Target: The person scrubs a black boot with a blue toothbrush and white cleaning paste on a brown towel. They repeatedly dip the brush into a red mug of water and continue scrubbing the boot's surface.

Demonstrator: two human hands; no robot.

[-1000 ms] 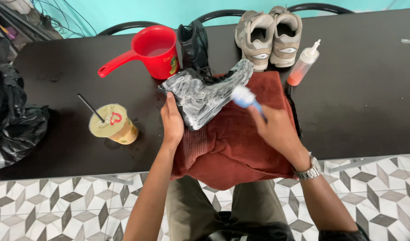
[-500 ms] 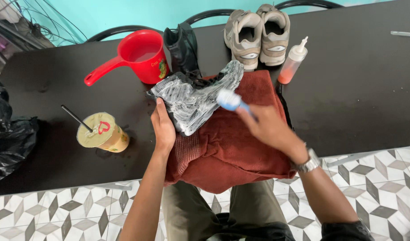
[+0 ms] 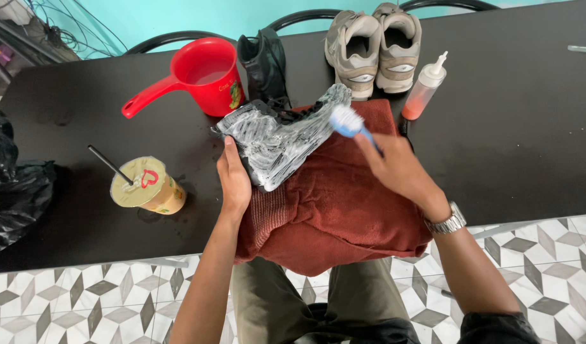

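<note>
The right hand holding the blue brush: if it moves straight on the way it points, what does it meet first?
Probably the foam-covered black shoe: the right hand aims the blue brush up-left, its head already at the shoe's toe end.

So on the black table (image 3: 528, 140) there are four shoes total — two beige sneakers (image 3: 374, 46) side by side at the back, one black shoe (image 3: 264, 64) standing next to the red scoop, and one foam-covered black shoe (image 3: 277, 143) lying on the towel. Then just one each of the rest: one red water scoop (image 3: 200, 79), one rust-red towel (image 3: 337, 204), one blue brush (image 3: 350, 122), one squeeze bottle (image 3: 423, 89), one iced drink cup (image 3: 146, 186) with a straw, one black plastic bag (image 3: 15, 185). Two hands in there too — left hand (image 3: 234, 181) and right hand (image 3: 398, 169).
</note>
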